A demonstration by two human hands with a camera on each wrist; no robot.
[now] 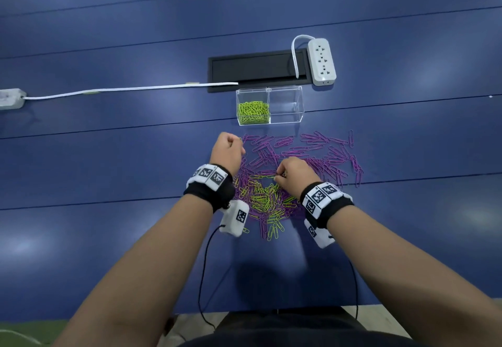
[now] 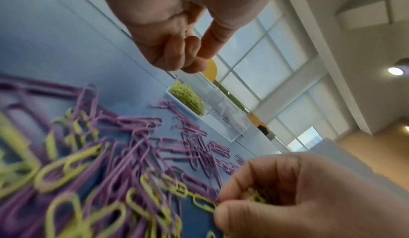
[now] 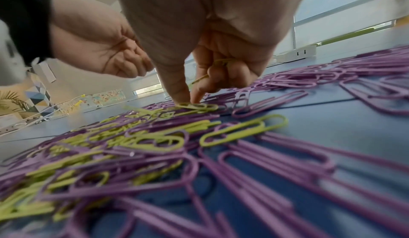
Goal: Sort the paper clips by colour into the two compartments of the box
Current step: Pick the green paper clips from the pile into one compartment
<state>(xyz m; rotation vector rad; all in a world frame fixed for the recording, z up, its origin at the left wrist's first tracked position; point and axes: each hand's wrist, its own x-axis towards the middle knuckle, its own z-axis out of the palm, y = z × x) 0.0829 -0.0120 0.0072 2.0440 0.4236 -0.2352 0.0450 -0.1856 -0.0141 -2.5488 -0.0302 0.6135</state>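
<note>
My right hand [image 1: 294, 177] pinches a green clip [image 3: 197, 106] at the pile's 12 o'clock, more already bunched inside; my left hand [image 1: 229, 151] is curled, contents unclear. Purple clips [image 1: 312, 151] interlock, so one may ride into the box [image 1: 285, 91] at 12 o'clock

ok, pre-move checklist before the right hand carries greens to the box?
1. Right hand pinches a green clip on the pile, more green clips curled in its fingers: ok.
2. Purple clip caught in that grip: cannot tell.
3. Box upright, left compartment holds greens only: ok.
4. Right compartment empty, no purples sorted: not ok.
5. Left hand near the box's front-left corner, fingers curled; holding anything: cannot tell.
</note>
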